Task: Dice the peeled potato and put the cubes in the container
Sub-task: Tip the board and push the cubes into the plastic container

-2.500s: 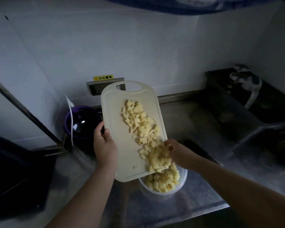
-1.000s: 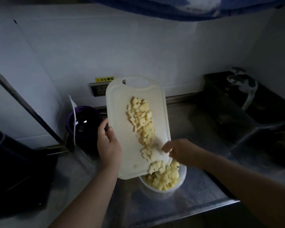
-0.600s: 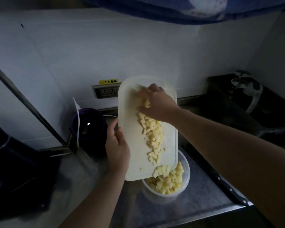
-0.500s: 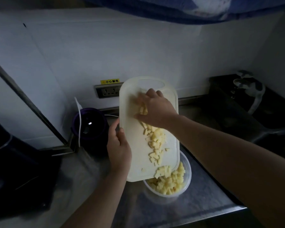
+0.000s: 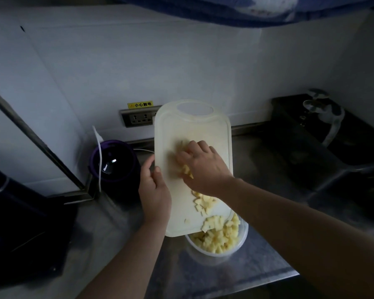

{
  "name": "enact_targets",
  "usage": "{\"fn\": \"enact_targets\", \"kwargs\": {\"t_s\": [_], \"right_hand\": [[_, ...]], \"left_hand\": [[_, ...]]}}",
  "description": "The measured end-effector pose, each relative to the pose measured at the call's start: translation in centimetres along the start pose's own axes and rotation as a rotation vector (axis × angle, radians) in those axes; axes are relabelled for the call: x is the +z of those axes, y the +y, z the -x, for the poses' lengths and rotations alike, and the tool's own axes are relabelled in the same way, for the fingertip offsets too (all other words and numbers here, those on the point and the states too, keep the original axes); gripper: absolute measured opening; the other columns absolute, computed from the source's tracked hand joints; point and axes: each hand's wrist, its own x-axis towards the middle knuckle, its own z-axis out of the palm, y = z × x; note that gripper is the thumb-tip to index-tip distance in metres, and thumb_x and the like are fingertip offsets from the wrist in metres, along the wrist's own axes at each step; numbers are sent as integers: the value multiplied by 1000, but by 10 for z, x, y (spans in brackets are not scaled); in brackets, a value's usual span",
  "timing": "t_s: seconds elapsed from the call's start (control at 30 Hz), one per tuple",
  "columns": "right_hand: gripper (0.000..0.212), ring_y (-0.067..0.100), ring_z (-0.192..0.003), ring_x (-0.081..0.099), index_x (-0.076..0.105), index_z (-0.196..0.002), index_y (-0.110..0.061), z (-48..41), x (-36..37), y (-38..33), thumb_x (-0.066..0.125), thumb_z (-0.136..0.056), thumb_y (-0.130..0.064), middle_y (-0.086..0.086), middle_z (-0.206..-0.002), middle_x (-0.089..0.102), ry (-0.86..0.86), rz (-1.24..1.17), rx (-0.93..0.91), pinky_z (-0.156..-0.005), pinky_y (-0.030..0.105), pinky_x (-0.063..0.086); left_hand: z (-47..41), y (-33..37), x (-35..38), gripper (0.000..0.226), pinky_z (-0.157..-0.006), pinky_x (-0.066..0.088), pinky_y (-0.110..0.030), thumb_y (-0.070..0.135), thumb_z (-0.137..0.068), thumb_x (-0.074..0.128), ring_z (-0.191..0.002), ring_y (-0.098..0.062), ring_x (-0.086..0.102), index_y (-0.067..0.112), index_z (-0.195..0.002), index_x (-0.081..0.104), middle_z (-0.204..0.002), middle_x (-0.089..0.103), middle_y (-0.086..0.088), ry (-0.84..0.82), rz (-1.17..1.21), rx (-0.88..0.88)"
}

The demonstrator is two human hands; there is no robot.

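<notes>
Sweeping lower than moments earlier, the right hand (image 5: 205, 167), fingers spread, pushes potato cubes (image 5: 204, 203) down the tilted cutting board (image 5: 190, 130), gripped by the left hand (image 5: 154, 190); most already fill the plastic container (image 5: 243, 238), few remain.

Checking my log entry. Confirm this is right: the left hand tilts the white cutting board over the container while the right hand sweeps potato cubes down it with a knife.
Wrong on the knife: the head view shows the right hand sweeping bare.
</notes>
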Motion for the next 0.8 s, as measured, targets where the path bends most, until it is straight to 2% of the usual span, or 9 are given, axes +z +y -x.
{"fn": "enact_targets", "kwargs": {"t_s": [0.2,0.33,0.47,0.6,0.8], "right_hand": [[40,30,-113,47,58,-118,-17,23,18,-2,68,-82,-33,10,-124,51,17,5,-33,-99,44,41],[42,31,-105,53,60,-110,-18,40,33,-2,76,-73,-32,9,-114,55,17,16,-17,-93,46,48],[42,29,-102,54,62,-107,-20,51,44,-1,77,-71,-36,7,-113,56,40,15,-7,-89,44,50],[42,27,-103,55,62,-108,-23,65,57,-4,77,-72,-38,5,-114,57,52,-1,-11,-89,40,51],[47,22,-98,58,62,-102,-28,92,80,-4,81,-62,-45,1,-108,59,90,1,-23,-83,37,56]], "left_hand": [[-1,1,2,35,-91,43,-21,15,-103,37,-109,-8,55,20,-136,48,-122,59,4,6,-6,-3],[-2,0,4,34,-89,41,-17,14,-102,39,-107,-5,54,20,-134,49,-119,58,7,10,3,-7],[-3,0,6,34,-77,37,-1,14,-102,39,-103,-4,54,18,-133,51,-115,57,8,21,-9,-5],[-2,2,6,34,-86,40,-19,16,-103,38,-106,-8,54,20,-134,49,-116,55,9,17,-8,-17],[-4,4,4,34,-84,41,-21,17,-103,38,-99,-6,55,21,-135,49,-109,55,10,30,-19,-12]]}}
